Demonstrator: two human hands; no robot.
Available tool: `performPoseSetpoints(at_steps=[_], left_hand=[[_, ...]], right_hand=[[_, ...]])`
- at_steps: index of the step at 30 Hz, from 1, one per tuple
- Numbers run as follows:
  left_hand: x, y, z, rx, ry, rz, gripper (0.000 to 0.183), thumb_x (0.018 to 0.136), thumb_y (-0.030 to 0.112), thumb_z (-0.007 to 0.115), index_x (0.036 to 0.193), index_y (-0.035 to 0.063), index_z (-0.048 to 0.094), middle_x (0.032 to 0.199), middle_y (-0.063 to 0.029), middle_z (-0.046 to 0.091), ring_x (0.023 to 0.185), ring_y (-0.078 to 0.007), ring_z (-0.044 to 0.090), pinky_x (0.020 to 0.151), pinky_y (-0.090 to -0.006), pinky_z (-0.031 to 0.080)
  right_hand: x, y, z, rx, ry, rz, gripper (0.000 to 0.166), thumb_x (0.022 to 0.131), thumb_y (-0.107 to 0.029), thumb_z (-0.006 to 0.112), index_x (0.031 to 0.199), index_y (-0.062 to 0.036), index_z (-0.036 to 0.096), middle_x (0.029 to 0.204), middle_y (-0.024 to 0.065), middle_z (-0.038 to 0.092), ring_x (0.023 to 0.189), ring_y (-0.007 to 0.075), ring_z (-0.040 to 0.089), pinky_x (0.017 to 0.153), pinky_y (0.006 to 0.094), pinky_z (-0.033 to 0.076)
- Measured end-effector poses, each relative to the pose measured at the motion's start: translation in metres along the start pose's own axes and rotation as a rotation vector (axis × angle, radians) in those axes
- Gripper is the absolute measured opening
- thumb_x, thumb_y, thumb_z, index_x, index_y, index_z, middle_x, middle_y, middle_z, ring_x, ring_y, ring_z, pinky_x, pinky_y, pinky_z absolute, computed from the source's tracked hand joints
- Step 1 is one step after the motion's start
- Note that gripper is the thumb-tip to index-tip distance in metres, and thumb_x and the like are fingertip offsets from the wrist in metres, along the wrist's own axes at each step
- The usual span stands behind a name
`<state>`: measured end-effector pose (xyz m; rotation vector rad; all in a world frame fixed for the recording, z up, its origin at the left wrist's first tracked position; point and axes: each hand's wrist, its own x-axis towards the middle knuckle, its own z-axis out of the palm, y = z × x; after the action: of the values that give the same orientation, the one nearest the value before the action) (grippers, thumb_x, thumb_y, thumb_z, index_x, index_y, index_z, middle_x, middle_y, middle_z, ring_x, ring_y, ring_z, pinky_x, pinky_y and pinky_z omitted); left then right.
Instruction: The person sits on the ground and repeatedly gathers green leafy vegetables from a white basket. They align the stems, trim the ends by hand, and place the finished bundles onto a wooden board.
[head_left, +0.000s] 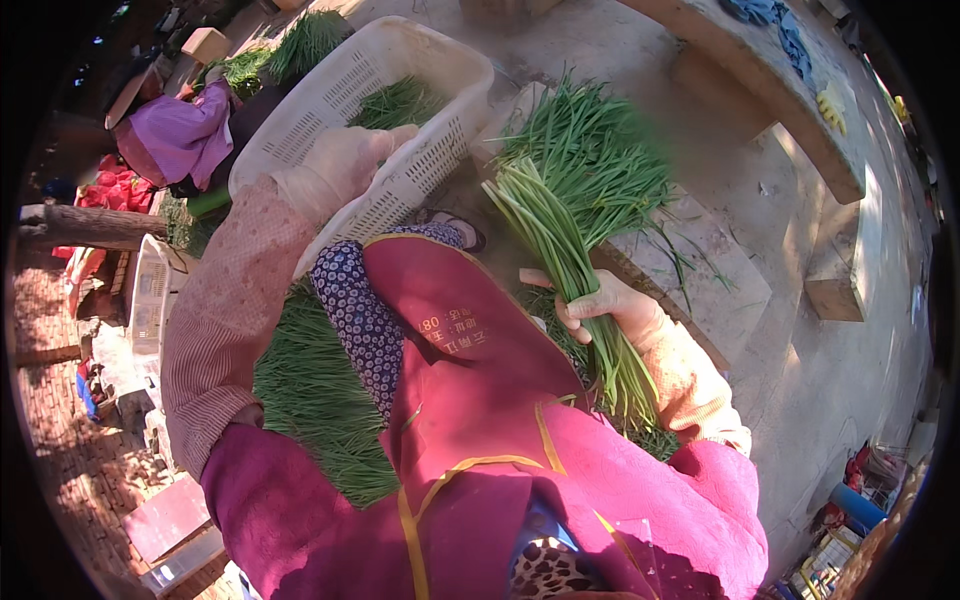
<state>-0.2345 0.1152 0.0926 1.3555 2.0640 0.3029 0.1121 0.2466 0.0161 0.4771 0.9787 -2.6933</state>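
My right hand (611, 304) is closed around a bunch of long green leafy stalks, like garlic chives (555, 232), held upright beside the red apron (465, 315). Behind that bunch, a larger pile of the same greens (592, 150) lies on a low stone or concrete slab. My left hand (367, 157), in a pale thin glove, grips the near rim of a white perforated plastic crate (442, 157). Some greens (397, 103) lie inside the crate. More stalks (322, 390) are spread in a thick layer below my left arm.
At upper left a person in a purple top (180, 131) sits beside more greens (307, 41). A curved stone bench (795, 97) at upper right bears blue cloth and a yellow glove (831, 109). Another white crate (154, 292) and a log (90, 227) are at left.
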Motion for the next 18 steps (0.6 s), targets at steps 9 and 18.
performPoseSetpoints(at_steps=[9,18], left_hand=[[-0.03,-0.01,0.162,-1.239,-0.122,0.402,0.109,0.07,0.045,0.08,0.15,0.008,0.017,0.149,-0.0126,0.032,0.135,-0.0261,0.033,0.111,-0.0419,0.025],[-0.071,0.063,0.179,-2.142,0.241,0.256,0.07,0.072,0.018,0.076,0.132,0.0086,0.042,0.133,-0.0161,0.048,0.108,-0.0266,0.057,0.09,-0.0388,0.05]], right_hand=[[0.024,0.019,-0.003,0.279,-0.401,0.124,0.075,0.073,-0.018,0.07,0.137,0.0038,0.039,0.064,0.0084,0.054,0.048,0.0137,0.05,0.046,0.0224,0.039],[0.057,0.05,0.021,0.183,-0.402,0.465,0.076,0.074,-0.026,0.074,0.135,0.0049,0.039,0.104,0.0201,0.06,0.076,0.0196,0.063,0.065,0.0256,0.051]])
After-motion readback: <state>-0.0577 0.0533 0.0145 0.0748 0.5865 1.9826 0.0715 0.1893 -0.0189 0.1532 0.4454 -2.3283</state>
